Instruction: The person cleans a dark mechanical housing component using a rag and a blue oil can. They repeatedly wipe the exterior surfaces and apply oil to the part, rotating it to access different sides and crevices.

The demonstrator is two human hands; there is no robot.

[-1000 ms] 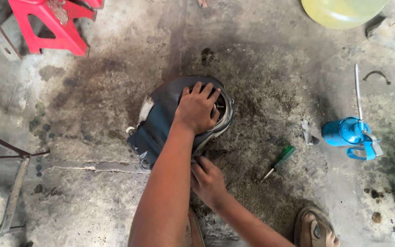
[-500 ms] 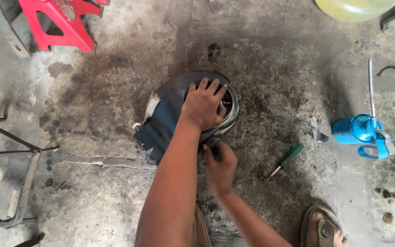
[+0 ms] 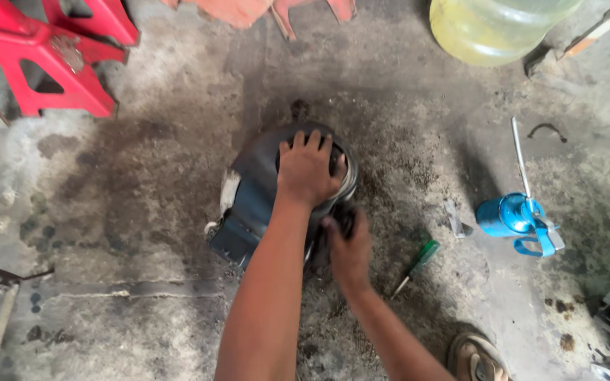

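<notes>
**A:** Dark metal engine cover (image 3: 252, 190), rounded at one end, lies on an oil-stained concrete floor (image 3: 142, 310) at the centre of the view, with a ring-shaped opening under the person's left hand (image 3: 307, 169). That hand is spread flat, fingers fanned and pressing down on the ring, not curled round anything.

**B:** And the right hand (image 3: 349, 248)?

**A:** Tucked against the cover's near edge, fingers bent inward on something small and dark. Whether it grips a part, a tool or just the rim cannot be made out.

**B:** What has changed in the last second?

**A:** The right hand has moved up from lower on the floor to the cover's edge, while the left has stayed planted in the same spot. The cover has not shifted. It reads as one hand bracing while the other works at the side.

**B:** What lies around?

**A:** A green-handled screwdriver (image 3: 414, 265) just beside the right wrist, untouched; a blue oil can (image 3: 513, 215) with a long spout further right; a red plastic stool (image 3: 58, 63) at upper left; a yellowish jug (image 3: 488, 28), cut off at the top edge.

**B:** Anything hidden?

**A:** The left forearm covers much of the cover's near side, and a sandalled foot (image 3: 474, 356) is cropped at the bottom.
</notes>
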